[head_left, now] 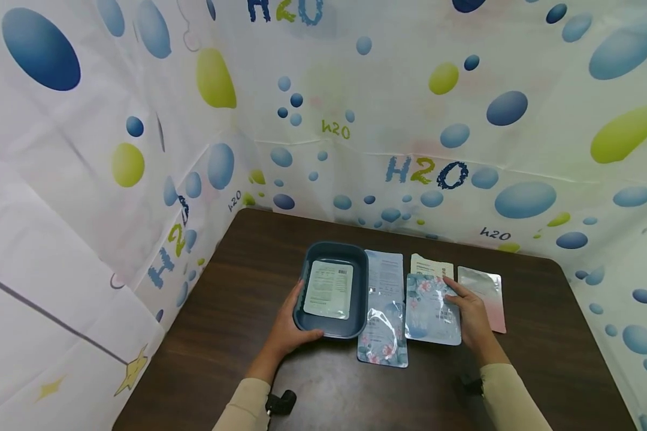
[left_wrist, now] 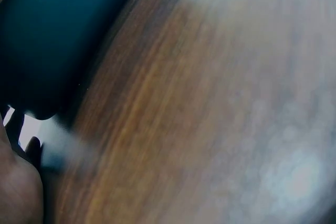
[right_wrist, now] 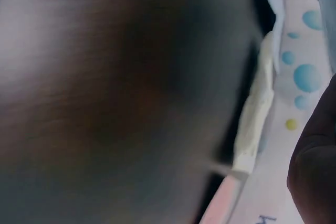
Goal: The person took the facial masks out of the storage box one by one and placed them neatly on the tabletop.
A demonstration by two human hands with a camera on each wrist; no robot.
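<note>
My left hand point(head_left: 289, 328) grips the near left corner of a dark blue rectangular tray point(head_left: 331, 331), thumb along its front and fingers up its left side. A pale green sachet with printed text point(head_left: 329, 289) lies inside. In the left wrist view the tray's dark outer wall point(left_wrist: 58, 40) fills the upper left. My right hand point(head_left: 471, 312) pinches a light blue floral sachet point(head_left: 431, 311) by its right edge, thumb and fingers at the upper corner. That sachet overlaps a cream sachet point(head_left: 430, 265) behind it. In the right wrist view the hand point(right_wrist: 317, 166) is dark at the right edge.
Between tray and right hand lie two blue printed sachets, one farther back point(head_left: 385, 272) and a floral one nearer point(head_left: 383, 335). A silver and pink sachet point(head_left: 487, 293) lies right of the hand. A patterned white curtain point(head_left: 323, 120) surrounds the brown table point(head_left: 237, 287).
</note>
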